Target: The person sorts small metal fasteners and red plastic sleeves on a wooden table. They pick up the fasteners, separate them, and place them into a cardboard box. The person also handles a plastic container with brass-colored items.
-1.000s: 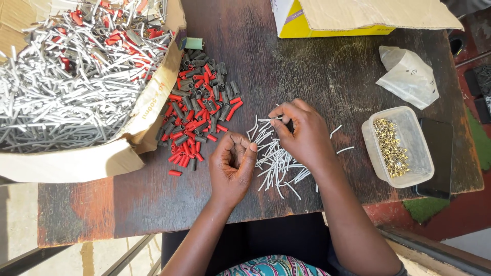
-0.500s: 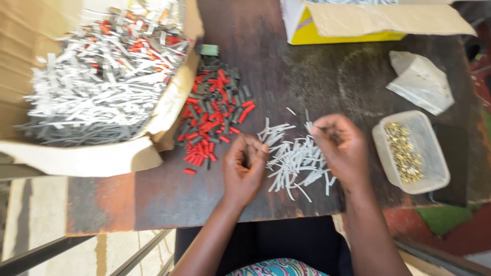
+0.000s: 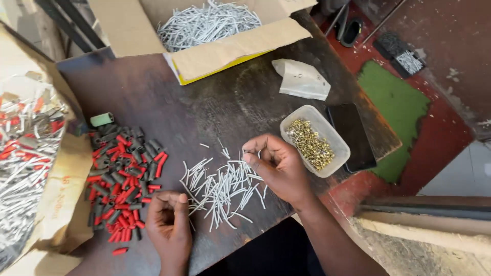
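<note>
Counter: dark worn wooden counter (image 3: 204,102) carrying everything below.
Far box: open cardboard box of thin grey metal pins (image 3: 209,23) at the counter's far edge, well apart from both hands.
Sleeve heap: pile of short red and dark grey plastic sleeves (image 3: 120,179) just left of the left hand.
Pin heap: loose scatter of thin silvery pins (image 3: 220,186) between the two hands, long axes mostly running away from the person, fanned.
Tub: clear plastic tub of small brass pieces (image 3: 312,143) just right of the right hand.
Right hand: right hand (image 3: 279,168) nearer the pin heap, over its right edge, fingertips pinched on something too small to make out.
Left hand: left hand (image 3: 171,225) curled shut; contents hidden.
</note>
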